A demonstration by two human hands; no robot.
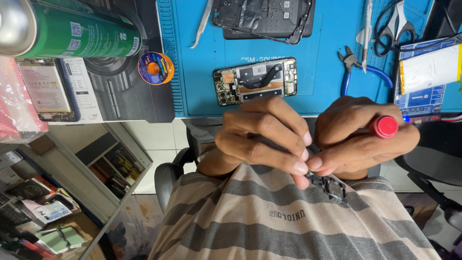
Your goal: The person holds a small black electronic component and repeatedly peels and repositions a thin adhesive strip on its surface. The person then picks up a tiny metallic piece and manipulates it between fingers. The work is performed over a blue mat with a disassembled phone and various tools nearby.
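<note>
Small dark phone part [331,185], a flat black piece with metal contacts, sits low and right of centre in the frame, just above a striped shirt [269,216]; the left hand [262,132] pinches its upper edge between thumb and fingertips, fingers curled tight; the right hand [361,137] is clenched round a screwdriver with a red cap [384,126], its fingertips meeting the left hand's over the part; the driver's tip is hidden behind the fingers, so whether it is seated in a screw cannot be told.

Above the hands, at upper centre, an opened phone [255,80] lies on a blue work mat [332,62] with its boards exposed; a back housing [262,19] lies above it at the top edge; tweezers [202,24] rest to its left, blue-handled pliers [358,67] and scissors [392,26] to the right; a green can [72,29] fills the upper left corner, a solder wick spool [155,68] beside it.

Judged from the grip, the step in hand looks like working a fastener on the held part; the next move calls for a steady pinch and a light, square turn so nothing tiny drops into the lap.
</note>
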